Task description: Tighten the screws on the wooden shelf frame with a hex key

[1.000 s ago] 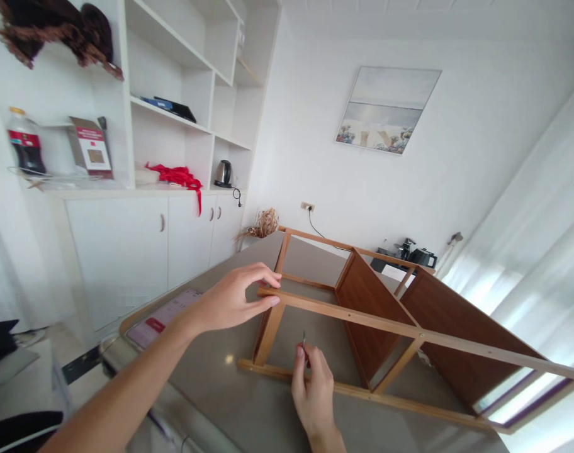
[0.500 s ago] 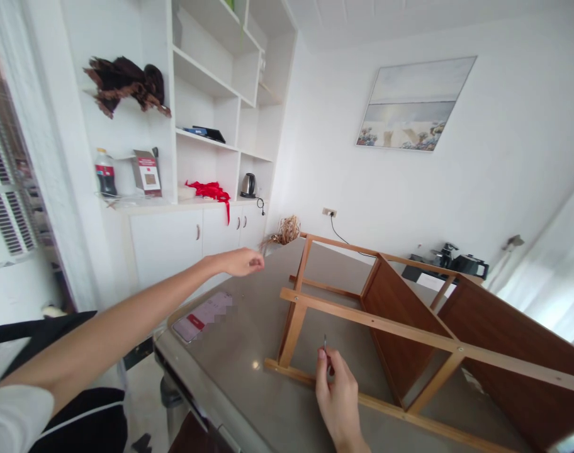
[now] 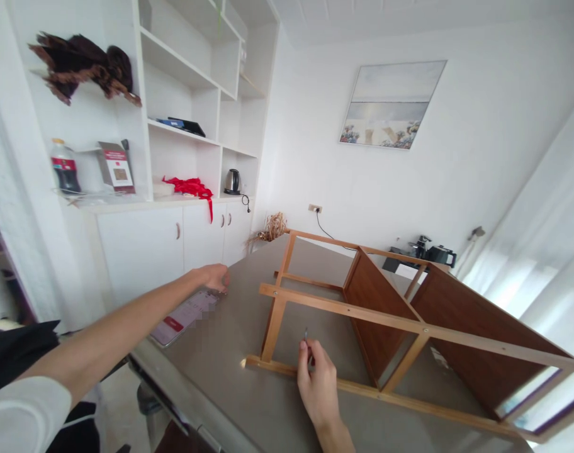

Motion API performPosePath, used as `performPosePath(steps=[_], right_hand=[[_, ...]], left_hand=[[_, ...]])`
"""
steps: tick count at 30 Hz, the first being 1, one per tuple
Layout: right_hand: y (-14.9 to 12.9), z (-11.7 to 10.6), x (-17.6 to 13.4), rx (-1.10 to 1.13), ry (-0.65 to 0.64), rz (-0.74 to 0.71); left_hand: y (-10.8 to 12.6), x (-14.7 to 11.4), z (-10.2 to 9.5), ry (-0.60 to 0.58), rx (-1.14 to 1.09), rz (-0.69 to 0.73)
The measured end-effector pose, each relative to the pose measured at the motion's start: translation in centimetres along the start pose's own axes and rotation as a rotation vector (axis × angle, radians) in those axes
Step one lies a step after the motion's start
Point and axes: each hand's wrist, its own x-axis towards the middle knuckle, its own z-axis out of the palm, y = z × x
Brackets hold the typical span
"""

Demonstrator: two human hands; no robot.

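A wooden shelf frame (image 3: 337, 304) lies on its side on the grey table, with brown panels (image 3: 379, 286) set between its rails. Over the frame's lower rail is my right hand (image 3: 319, 380), pinching a small thin metal piece (image 3: 306, 333) that points upward; its exact kind is too small to tell. My left hand (image 3: 212, 277) reaches low over the table just beyond a phone (image 3: 180, 319) with a lit screen. Its fingers are curled downward, and whatever they may hold is hidden.
The grey table (image 3: 206, 377) has its near edge at lower left. Behind stand white shelves with a cola bottle (image 3: 65, 167), a box (image 3: 117, 168), red cloth (image 3: 190, 187) and a kettle (image 3: 233, 181). Dried stalks (image 3: 272, 228) sit past the table's far corner.
The view has turned right, so everything sits further left. My left hand has come down closer to the phone and table. My right hand keeps its pinch on the thin metal piece.
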Motion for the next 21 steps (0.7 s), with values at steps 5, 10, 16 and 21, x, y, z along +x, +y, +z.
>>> performPosePath(steps=[5,10,16,21], right_hand=[[-0.2,-0.1,0.1,-0.009,-0.005,0.002],[-0.4,-0.3,0.2,-0.024,-0.006,0.0],[-0.5,-0.5,0.2,-0.016,-0.027,0.017],[-0.7,-0.5,0.1,-0.018,-0.038,0.017]], left_hand=[[0.2,0.4,0.6,-0.03,-0.094,0.076],[2.9,-1.0,-0.1,0.042,-0.219,0.137],[8.5,-5.7,0.2,-0.053,-0.414,0.272],[11.9,-10.6,3.4,-0.025,-0.649,0.342]])
